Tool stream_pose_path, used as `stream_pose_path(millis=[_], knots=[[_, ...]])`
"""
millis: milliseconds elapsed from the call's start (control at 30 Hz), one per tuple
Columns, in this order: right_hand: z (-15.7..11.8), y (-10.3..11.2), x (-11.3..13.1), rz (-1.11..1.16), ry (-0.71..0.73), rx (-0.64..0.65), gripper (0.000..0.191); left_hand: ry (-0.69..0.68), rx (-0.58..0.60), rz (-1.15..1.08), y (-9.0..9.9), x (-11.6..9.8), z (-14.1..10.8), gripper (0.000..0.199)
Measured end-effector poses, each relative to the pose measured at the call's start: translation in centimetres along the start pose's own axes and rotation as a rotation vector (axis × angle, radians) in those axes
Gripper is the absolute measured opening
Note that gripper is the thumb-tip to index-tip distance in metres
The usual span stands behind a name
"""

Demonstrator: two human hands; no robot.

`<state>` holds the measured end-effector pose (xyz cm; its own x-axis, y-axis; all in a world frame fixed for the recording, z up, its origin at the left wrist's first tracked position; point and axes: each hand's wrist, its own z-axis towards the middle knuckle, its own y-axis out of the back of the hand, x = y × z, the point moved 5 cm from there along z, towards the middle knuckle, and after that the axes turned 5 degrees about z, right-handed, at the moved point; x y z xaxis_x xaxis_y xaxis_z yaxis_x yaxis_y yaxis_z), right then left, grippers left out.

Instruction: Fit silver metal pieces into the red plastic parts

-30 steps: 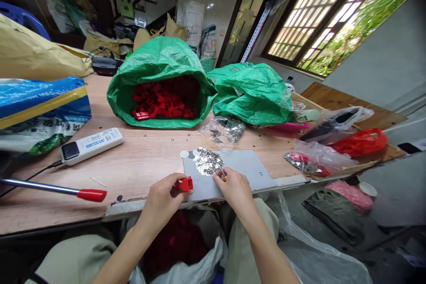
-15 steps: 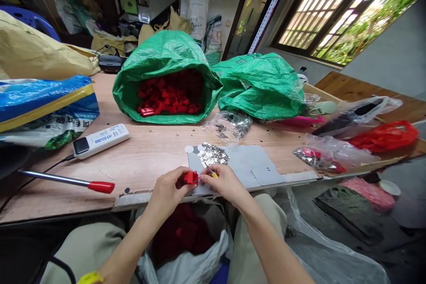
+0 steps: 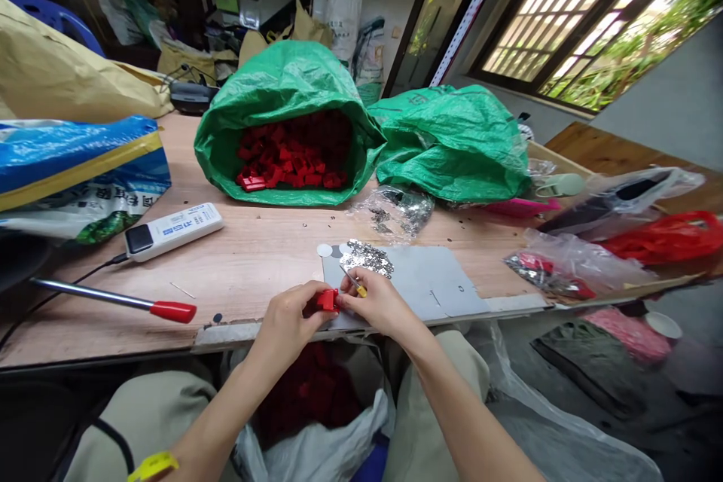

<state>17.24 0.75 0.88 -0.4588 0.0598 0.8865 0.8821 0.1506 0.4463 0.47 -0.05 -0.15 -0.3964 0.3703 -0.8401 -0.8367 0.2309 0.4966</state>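
Observation:
Between the thumb and fingers of my left hand (image 3: 291, 312) is a small red plastic part (image 3: 327, 300), held over the table's front edge. My right hand (image 3: 376, 301) is closed on a small tool with a yellow handle (image 3: 361, 291) and a thin metal tip that points up and left. Its fingertips meet the right side of the red part; anything tiny pinched there is too small to make out. Just behind my right hand, a pile of small silvery metal pieces (image 3: 370, 257) lies on a grey sheet (image 3: 429, 279).
A green sack (image 3: 294, 83) full of red parts stands at the back, beside another green sack (image 3: 452, 143). On the left are a white device (image 3: 175, 232) and a red-handled metal rod (image 3: 172, 311). Plastic bags (image 3: 587, 263) lie right. Below, an open bag (image 3: 316, 452) holds red material.
The yellow-handled tool has turned slightly in my right hand, its tip now further left. My left hand still holds the red part, which looks slightly turned. The whole view has shifted a little.

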Motion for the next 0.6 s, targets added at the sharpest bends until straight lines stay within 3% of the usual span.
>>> stream_pose_path(millis=[267,467,600], knots=[[0.3,0.0,0.3,0.005,-0.012,0.05,0.015,-0.01,-0.013,0.018,0.0,0.0,0.0,0.014],[-1.7,2.4,-0.4,0.06,0.005,0.099,0.037,-0.005,-0.007,0.044,-0.1,0.1,0.1,0.016],[-2.4,3.2,-0.1,-0.108,0.153,0.143,0.023,-0.014,-0.042,0.082,-0.1,0.3,0.1,0.018]])
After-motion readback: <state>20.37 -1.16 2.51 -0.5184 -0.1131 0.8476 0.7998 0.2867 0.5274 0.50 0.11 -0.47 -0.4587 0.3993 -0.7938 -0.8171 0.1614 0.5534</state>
